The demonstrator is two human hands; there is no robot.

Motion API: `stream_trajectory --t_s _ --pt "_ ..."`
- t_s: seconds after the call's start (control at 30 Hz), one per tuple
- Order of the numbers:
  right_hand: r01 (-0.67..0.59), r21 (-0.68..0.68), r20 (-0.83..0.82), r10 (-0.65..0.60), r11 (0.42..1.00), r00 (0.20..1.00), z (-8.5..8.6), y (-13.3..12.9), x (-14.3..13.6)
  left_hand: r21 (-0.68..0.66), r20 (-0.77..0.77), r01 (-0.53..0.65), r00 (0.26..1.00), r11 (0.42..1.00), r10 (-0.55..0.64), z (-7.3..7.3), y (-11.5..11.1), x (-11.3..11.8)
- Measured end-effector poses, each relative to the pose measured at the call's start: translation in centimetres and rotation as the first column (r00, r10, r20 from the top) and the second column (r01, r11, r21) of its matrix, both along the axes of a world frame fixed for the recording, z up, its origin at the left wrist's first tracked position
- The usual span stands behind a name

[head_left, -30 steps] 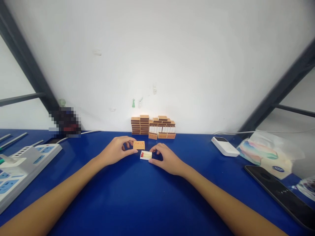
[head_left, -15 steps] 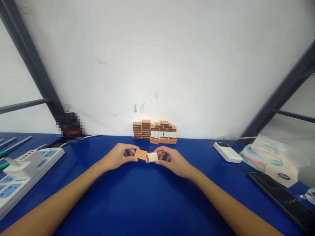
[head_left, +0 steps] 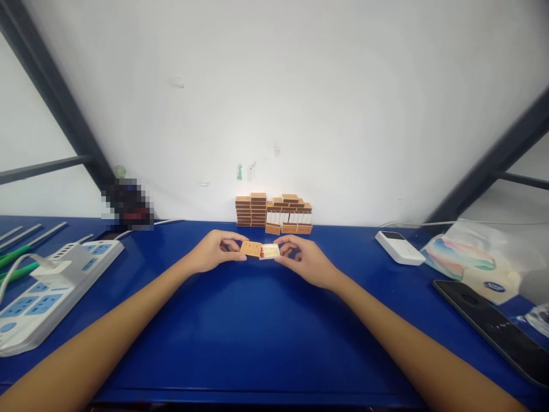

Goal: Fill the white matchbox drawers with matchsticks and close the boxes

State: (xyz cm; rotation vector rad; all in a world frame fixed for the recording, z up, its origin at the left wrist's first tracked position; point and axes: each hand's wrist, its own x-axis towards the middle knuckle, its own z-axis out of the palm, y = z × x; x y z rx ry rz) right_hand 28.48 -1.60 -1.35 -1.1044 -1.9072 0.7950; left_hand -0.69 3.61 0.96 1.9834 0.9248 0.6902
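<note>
Between thumb and fingers, my left hand (head_left: 221, 250) grips the yellow-orange matchbox sleeve (head_left: 250, 248), printed with red characters. My right hand (head_left: 302, 258) pinches the far right end of the white matchbox tray (head_left: 270, 251). Pale matchsticks lie in the tray, with red heads at its left end against the sleeve's right opening. How far the tray sits inside the sleeve I cannot tell. Just behind the hands, several matchboxes form a stacked structure (head_left: 258, 209) against the wall, some lying flat, others standing with white sides showing.
On the blue table (head_left: 240, 337), a white power strip (head_left: 81, 280) with a plugged-in adapter and green-handled rods (head_left: 38, 243) lie left. To the right are a white device with a dark screen (head_left: 400, 248), a tissue pack (head_left: 463, 260) and a black phone (head_left: 484, 320). Dark metal posts flank the table.
The view has tilted down, so the table's near edge now shows. The tray and sleeve are more nearly in line, and fewer red match heads show. Both hands keep their hold.
</note>
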Motion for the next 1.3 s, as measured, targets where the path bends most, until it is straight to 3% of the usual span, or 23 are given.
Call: stream_trajectory --t_s 0.53,1.3 --pt "0.108 0.024 -0.035 -0.107 0.994 0.994 0.7 -1.1 -1.1 -0.139 0.143 -0.015 0.989 0.99 0.035 -0.2 0.0 0.1" --pt "0.163 -0.127 -0.119 -0.179 0.978 0.977 1.8 -2.4 -1.9 -0.36 0.28 -0.11 0.934 0.926 0.22 1.2 -2.6 2.1"
